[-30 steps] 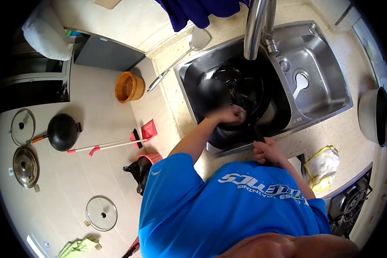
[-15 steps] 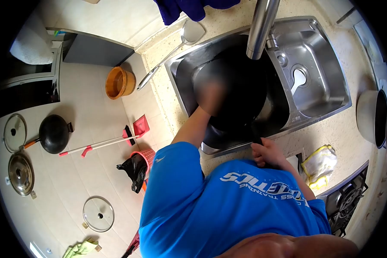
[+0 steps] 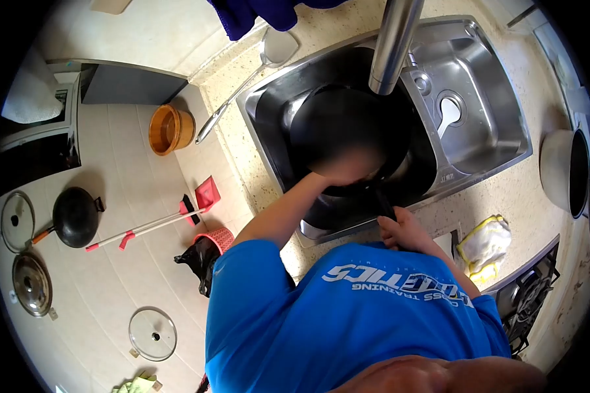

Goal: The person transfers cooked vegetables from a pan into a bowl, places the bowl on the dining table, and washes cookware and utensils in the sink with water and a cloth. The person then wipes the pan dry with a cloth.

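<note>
A dark round pan (image 3: 328, 121) lies in the black left basin of the sink (image 3: 269, 124), tilted so that its wide dark face shows. My left hand (image 3: 355, 164) is over the lower part of the pan; its fingers are smeared, and anything in them is hidden. My right hand (image 3: 400, 229) is closed round the pan's black handle (image 3: 383, 203) at the front edge of the sink. Above the basin hangs the metal faucet (image 3: 394, 49).
A white spoon (image 3: 448, 116) rests in the steel right basin (image 3: 488, 137). A metal spatula (image 3: 242, 85) lies left of the sink. A yellow-edged cloth (image 3: 486, 249), a pot (image 3: 562, 171) and a stove (image 3: 528, 301) are at the right. A wooden bucket (image 3: 170, 130) stands left.
The pan has tilted and shifted in the basin. My left hand has moved over it, first up and left, then back down and right. My right hand has stayed on the handle.
</note>
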`<state>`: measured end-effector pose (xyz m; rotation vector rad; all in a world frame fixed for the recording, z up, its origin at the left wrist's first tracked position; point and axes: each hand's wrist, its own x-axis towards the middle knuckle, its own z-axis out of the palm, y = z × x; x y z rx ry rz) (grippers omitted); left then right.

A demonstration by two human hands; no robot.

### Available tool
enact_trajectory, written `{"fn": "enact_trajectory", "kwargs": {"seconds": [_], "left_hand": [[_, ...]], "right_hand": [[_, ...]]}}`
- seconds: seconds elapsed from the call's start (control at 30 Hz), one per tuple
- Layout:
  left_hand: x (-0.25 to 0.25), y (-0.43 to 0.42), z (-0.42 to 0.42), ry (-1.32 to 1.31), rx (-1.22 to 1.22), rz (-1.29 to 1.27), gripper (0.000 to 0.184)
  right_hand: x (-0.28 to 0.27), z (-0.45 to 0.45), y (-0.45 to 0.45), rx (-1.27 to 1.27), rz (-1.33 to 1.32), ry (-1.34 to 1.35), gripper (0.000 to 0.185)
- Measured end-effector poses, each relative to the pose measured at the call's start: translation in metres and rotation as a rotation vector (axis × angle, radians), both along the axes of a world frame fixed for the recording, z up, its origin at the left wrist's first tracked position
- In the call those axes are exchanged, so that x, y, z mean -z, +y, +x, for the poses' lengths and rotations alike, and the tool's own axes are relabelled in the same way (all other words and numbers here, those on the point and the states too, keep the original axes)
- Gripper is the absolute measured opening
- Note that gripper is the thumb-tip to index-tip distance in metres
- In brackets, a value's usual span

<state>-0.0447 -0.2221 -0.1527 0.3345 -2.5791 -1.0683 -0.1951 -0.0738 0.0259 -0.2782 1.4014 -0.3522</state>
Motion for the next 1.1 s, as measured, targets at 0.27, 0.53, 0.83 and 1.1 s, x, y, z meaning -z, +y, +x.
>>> {"fn": "enact_trajectory", "kwargs": {"seconds": [0.27, 0.53, 0.83, 1.1], "left_hand": [[0.112, -0.054, 0.020, -0.348, -0.554, -0.360, 0.019], [0.036, -0.093, -0.113, 0.087, -1.273, 0.342, 0.047], [-0.050, 0.003, -0.082, -0.082, -0.263, 1.015, 0.049], [0.013, -0.019, 0.037, -0.671, -0.076, 0.520, 0.034]], "right_hand": [[-0.005, -0.009, 0.000, 0.129, 0.084, -0.195, 0.013], [-0.002, -0.004, -0.004, -0.128, -0.004, -0.045, 0.017], [0.012, 0.001, 0.003, -0.122, -0.044, 0.061, 0.023], [0.005, -0.008, 0.007, -0.164, -0.080, 0.013, 0.022]]}}
